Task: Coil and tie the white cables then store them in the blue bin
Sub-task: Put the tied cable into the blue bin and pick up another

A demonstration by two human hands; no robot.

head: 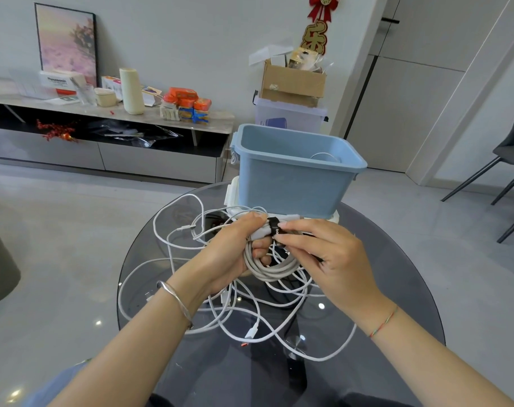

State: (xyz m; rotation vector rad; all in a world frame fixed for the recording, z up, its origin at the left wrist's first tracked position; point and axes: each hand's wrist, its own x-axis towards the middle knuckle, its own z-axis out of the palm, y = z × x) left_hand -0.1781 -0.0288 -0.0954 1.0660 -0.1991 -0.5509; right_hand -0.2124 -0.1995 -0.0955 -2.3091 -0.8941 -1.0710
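Observation:
My left hand (235, 245) grips a coiled white cable (269, 270) above the round glass table (150, 259). A black strap (275, 227) wraps the top of the coil, and the fingers of my right hand (323, 254) pinch it. Beneath my hands lies a tangle of loose white cables (220, 304), with a connector end (251, 331) near the front. The blue bin (291, 183) stands upright at the table's far side, just beyond my hands. A loop of white cable (326, 156) shows inside it.
The bin rests on a white lid or base (231, 195). Behind it are a clear storage box (291, 116) topped by a cardboard box (294, 83), and a low cabinet (103, 136) with clutter on the left. A grey chair (511, 154) stands at the right.

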